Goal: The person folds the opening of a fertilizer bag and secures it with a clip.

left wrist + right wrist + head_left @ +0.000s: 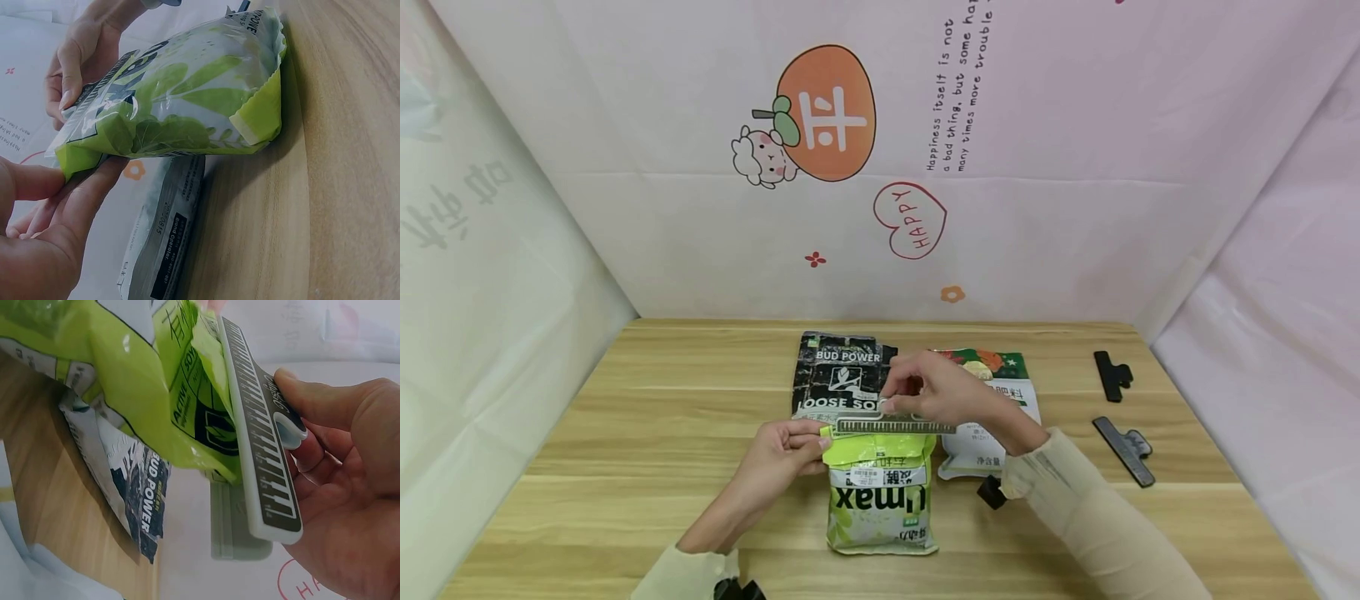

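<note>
The green bag (880,529) is nearest me — the left hand (784,452) pinches its ten o'clock corner, the right hand (938,388) grips a clip (895,427) at its twelve o'clock edge.

Glossy, crinkled plastic film was seen on the green bag (880,512), with highlights along its folds. The ruled clip (259,432) was formed of smooth plastic. Creased, scuffed-looking film was shown on the black bag (820,375). The counter (662,433) was surfaced in smooth wood grain; the backdrop (1037,250) was made of matt, creased, cloth-like sheeting.
</note>
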Tool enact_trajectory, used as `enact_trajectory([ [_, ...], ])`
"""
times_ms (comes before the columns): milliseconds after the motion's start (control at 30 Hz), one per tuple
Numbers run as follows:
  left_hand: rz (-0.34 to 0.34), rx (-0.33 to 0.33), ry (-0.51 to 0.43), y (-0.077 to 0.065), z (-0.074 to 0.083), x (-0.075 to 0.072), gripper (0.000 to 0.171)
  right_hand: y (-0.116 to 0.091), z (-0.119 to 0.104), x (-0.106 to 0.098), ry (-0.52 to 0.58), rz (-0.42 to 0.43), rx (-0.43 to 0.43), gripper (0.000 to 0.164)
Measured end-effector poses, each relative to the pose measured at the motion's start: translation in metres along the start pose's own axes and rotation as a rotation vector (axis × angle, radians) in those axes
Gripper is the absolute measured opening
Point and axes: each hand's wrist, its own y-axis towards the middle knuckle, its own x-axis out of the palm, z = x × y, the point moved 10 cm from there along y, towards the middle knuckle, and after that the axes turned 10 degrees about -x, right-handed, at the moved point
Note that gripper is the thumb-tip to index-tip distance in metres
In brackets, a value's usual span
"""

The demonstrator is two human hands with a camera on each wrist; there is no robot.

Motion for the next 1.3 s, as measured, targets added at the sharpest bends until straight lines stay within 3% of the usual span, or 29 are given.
enact_trajectory([
  [400,-0.012,0.018,-0.001,-0.003,0.002,0.001,0.036,0.001,0.003,0.009,0.052,-0.017,0.021,0.007],
  [733,0.034,-0.026,-0.036,0.0,-0.004,-0.002,0.039,0.002,0.005,0.01,0.081,-0.026,0.023,0.007],
  [1300,-0.009,-0.018,-0.048,0.0,-0.002,0.002,0.043,0.008,0.008,0.021,0.104,-0.048,-0.006,0.007],
])
